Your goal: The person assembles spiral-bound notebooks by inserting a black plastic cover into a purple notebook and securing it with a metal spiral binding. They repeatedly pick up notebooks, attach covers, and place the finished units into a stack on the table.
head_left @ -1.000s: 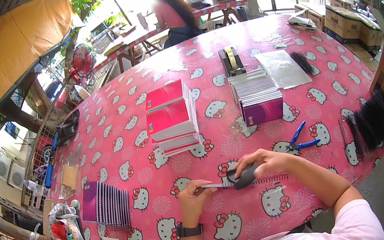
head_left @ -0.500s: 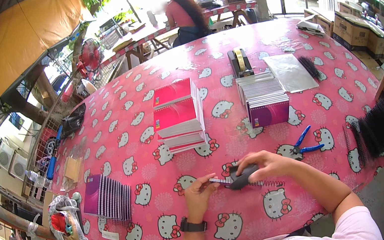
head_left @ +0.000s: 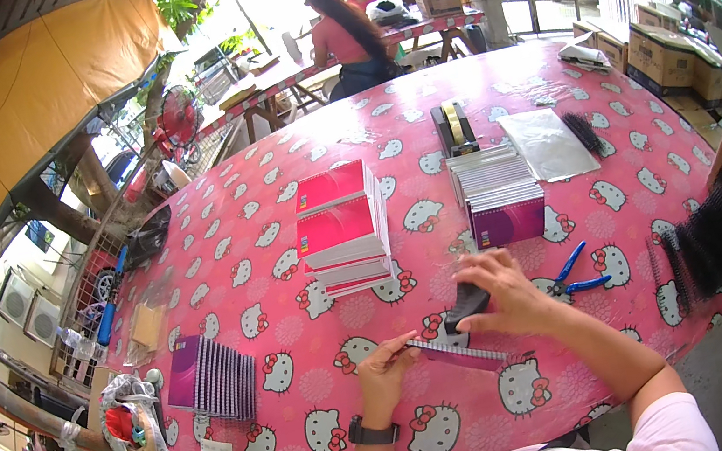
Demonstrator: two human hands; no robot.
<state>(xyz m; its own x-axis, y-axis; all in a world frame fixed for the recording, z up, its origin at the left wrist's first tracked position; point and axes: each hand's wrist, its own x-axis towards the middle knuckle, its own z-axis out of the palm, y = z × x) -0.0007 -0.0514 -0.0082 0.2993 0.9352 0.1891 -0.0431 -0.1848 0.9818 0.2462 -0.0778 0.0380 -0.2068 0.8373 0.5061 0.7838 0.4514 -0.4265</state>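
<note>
My left hand (head_left: 387, 375) pinches the left end of a small purple spiral notebook (head_left: 457, 354) held just above the pink cartoon-cat tablecloth (head_left: 273, 268). My right hand (head_left: 505, 290) grips a black binding comb (head_left: 466, 305) at the notebook's far edge. Beyond my hands stand a stack of red-covered notebooks (head_left: 340, 227) and a stack of purple notebooks (head_left: 500, 199). Blue-handled pliers (head_left: 572, 275) lie just right of my right hand.
A fanned row of purple notebooks (head_left: 213, 377) lies at the near left. Black combs (head_left: 711, 241) are piled at the right edge, a tape dispenser (head_left: 453, 127) and clear sleeves (head_left: 546, 142) farther back. Two people sit at a far table (head_left: 340, 30). Cardboard boxes (head_left: 664, 50) stand right.
My right hand has lifted the black comb up on end against the notebook's edge. The view has tilted slightly; the left hand keeps its hold on the notebook.
</note>
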